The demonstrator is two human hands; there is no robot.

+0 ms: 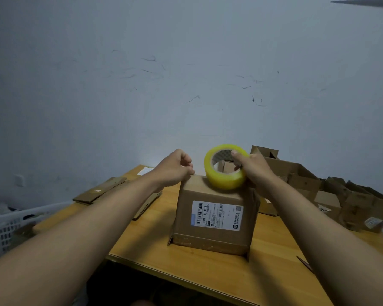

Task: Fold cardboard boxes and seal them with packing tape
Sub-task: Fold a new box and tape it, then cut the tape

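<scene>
1. The box point(215, 215) stands on the table point(155, 257) just below both hands, with its closed side up and a white label point(217, 215) facing the person. It seems turned this way so that the seam on top can be reached from above.

2. The right hand point(255, 171) holds the tape roll point(227, 167): the fingers go through the hole of the roll and curl around its ring. The roll stands on its edge and touches the top of the box at the far side. I think it is held so because in this position the tape can unroll along the top.

3. The left hand point(175, 167) is at the far left corner of the box top, fingers curled and close together, tips near the edge. It looks like it pinches or presses something small there, perhaps the free end of the tape, but the tape is clear and I cannot tell for sure.

4. My judgement: the step is the start of sealing the top. The left hand would fix the end, the right would pull the roll.

5. Left of the left arm, flat cardboard pieces point(100, 189) lie on the table, probably waiting to be folded. Right of the right hand, several open boxes point(305, 182) are gathered near the wall point(186, 62).

6. Below the left forearm, beside the table, there is a white basket point(11, 230).
</scene>
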